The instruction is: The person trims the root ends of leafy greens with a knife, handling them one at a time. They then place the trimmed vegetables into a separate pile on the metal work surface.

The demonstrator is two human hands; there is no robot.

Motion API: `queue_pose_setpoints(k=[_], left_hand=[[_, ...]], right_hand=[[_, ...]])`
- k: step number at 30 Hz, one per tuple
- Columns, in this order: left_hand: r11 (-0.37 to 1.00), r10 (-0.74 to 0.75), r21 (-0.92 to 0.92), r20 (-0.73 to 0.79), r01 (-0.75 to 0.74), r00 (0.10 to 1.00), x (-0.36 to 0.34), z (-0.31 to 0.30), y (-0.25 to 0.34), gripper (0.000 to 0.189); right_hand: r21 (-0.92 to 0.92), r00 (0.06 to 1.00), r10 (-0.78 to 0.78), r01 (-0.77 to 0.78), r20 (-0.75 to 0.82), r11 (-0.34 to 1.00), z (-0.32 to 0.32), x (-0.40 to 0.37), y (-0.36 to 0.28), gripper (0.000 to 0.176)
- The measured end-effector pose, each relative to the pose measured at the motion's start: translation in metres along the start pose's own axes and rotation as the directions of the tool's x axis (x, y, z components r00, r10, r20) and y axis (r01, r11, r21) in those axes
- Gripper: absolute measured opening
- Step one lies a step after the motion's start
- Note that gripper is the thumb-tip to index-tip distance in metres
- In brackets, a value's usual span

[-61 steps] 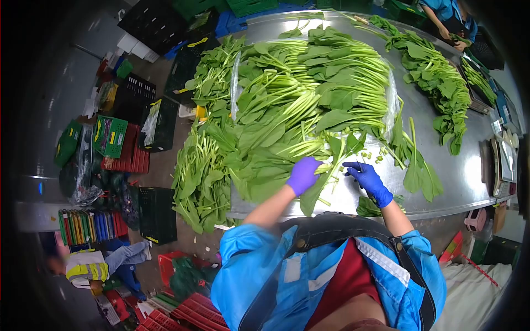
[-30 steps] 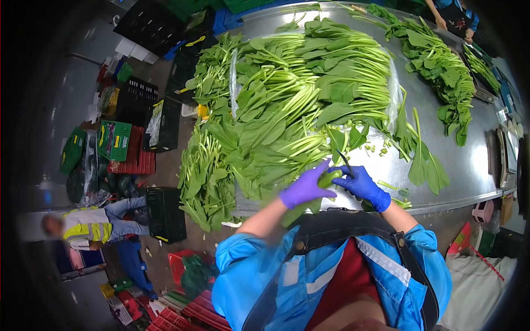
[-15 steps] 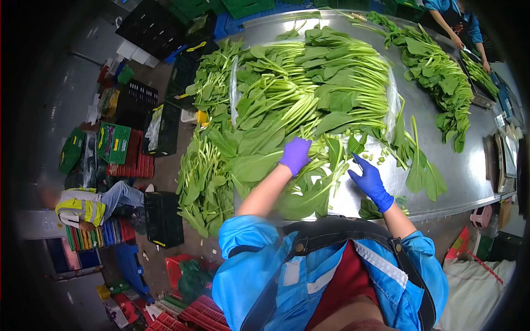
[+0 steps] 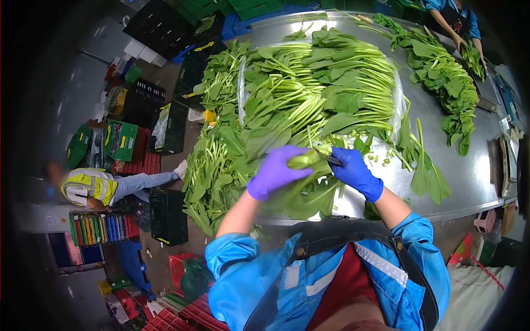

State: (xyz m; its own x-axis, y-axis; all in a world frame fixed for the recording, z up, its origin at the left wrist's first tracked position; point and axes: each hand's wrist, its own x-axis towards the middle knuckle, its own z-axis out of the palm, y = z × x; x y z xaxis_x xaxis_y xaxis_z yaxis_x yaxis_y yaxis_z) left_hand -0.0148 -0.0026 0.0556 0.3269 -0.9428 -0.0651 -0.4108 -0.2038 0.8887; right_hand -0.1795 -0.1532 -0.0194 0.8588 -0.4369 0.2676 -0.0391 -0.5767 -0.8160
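Observation:
My left hand (image 4: 279, 172), in a purple glove, is closed around a bunch of leafy greens (image 4: 301, 161) with pale thick stems; its leaves hang blurred below. My right hand (image 4: 358, 174), in a blue glove, grips a small knife (image 4: 334, 160). The knife's blade is at the stem ends, close to the left hand, and partly hidden by the fingers. Behind both hands, a large pile of leafy greens (image 4: 353, 77) lies in rows on clear plastic on the metal table (image 4: 469, 176). Small cut stem pieces (image 4: 386, 161) lie beside the right hand.
More greens (image 4: 207, 176) are heaped along the table's left edge, and another row (image 4: 441, 77) lies at right. A co-worker (image 4: 455, 25) holds a bunch at the far right. At left, a person in a yellow vest (image 4: 91, 185) is near stacked crates (image 4: 165, 218).
My left hand has lifted a bunch from the table, toward me. My right hand has come left and up with the knife to the stem ends. The person in the vest has stretched out a leg.

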Motion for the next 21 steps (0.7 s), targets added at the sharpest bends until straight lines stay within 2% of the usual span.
queue_pose_setpoints(k=[1, 2, 4, 6, 7, 8, 10, 11, 12, 13, 14, 15, 16, 18, 19, 21], left_hand=[[0.991, -0.101, -0.084, 0.044, 0.104, 0.994, -0.004, 0.009, -0.002, 0.046], [0.991, -0.101, -0.087, 0.05, 0.105, 0.994, -0.006, 0.018, -0.009, 0.046], [0.971, -0.112, -0.188, 0.175, 0.145, 0.978, -0.007, 0.035, -0.028, 0.044], [0.977, -0.056, -0.188, 0.217, 0.099, 0.974, -0.009, 0.044, -0.039, 0.044], [0.946, -0.11, -0.27, 0.257, 0.18, 0.96, -0.012, 0.046, -0.042, 0.044], [0.902, -0.159, -0.344, 0.299, 0.261, 0.941, -0.015, 0.046, -0.044, 0.044], [0.913, -0.122, -0.333, 0.327, 0.235, 0.937, -0.011, 0.04, -0.049, 0.045], [0.944, -0.116, -0.274, 0.242, 0.183, 0.963, -0.011, 0.044, -0.053, 0.045], [0.965, -0.117, -0.212, 0.17, 0.152, 0.979, -0.016, 0.051, -0.056, 0.046], [0.962, -0.126, -0.217, 0.178, 0.164, 0.976, -0.017, 0.059, -0.055, 0.046], [0.981, -0.072, -0.17, 0.123, 0.093, 0.99, -0.013, 0.066, -0.053, 0.049], [0.993, -0.011, -0.117, 0.072, 0.019, 0.997, -0.009, 0.069, -0.05, 0.051], [0.993, -0.008, -0.118, 0.078, 0.018, 0.997, -0.008, 0.069, -0.048, 0.051], [0.975, -0.164, -0.123, 0.171, 0.186, 0.972, -0.008, 0.061, -0.047, 0.043], [0.974, -0.167, -0.124, 0.168, 0.189, 0.972, -0.008, 0.054, -0.047, 0.043], [0.856, -0.272, -0.409, 0.162, 0.315, 0.949, -0.014, 0.033, -0.053, 0.034]], right_hand=[[-0.052, 0.999, -0.013, 0.015, 0.04, 0.999, 0.0, -0.002, 0.001, 0.047], [-0.103, 0.996, -0.024, 0.033, 0.081, 0.994, 0.0, -0.004, 0.001, 0.049], [-0.094, 0.997, 0.009, -0.002, 0.07, 0.996, -0.002, -0.014, 0.001, 0.05], [-0.121, 0.992, 0.012, 0.004, 0.128, 0.993, -0.004, -0.03, 0.017, 0.048], [-0.094, 0.985, 0.096, -0.083, 0.141, 0.992, -0.002, -0.039, 0.034, 0.042], [-0.184, 0.903, 0.374, -0.339, 0.211, 0.923, -0.002, -0.045, 0.052, 0.034], [-0.155, 0.92, 0.345, -0.319, 0.188, 0.935, -0.003, -0.072, 0.088, 0.029], [-0.027, 0.888, 0.408, -0.412, 0.212, 0.911, -0.008, -0.077, 0.082, 0.03], [-0.029, 0.882, 0.416, -0.421, 0.222, 0.907, -0.011, -0.073, 0.065, 0.03], [0.214, 0.861, 0.452, -0.499, 0.232, 0.84, -0.013, -0.062, 0.039, 0.031], [0.442, 0.843, 0.48, -0.537, 0.243, 0.718, -0.015, -0.049, 0.015, 0.032], [0.405, 0.809, 0.492, -0.587, 0.321, 0.701, -0.018, -0.04, -0.004, 0.037], [0.342, 0.798, 0.468, -0.592, 0.381, 0.73, -0.016, -0.037, -0.008, 0.038], [0.371, 0.777, 0.447, -0.613, 0.443, 0.697, -0.014, -0.037, -0.01, 0.042], [0.37, 0.776, 0.446, -0.614, 0.447, 0.697, -0.016, -0.038, -0.01, 0.042], [0.39, 0.757, 0.385, -0.619, 0.527, 0.682, -0.024, -0.045, -0.01, 0.045]])
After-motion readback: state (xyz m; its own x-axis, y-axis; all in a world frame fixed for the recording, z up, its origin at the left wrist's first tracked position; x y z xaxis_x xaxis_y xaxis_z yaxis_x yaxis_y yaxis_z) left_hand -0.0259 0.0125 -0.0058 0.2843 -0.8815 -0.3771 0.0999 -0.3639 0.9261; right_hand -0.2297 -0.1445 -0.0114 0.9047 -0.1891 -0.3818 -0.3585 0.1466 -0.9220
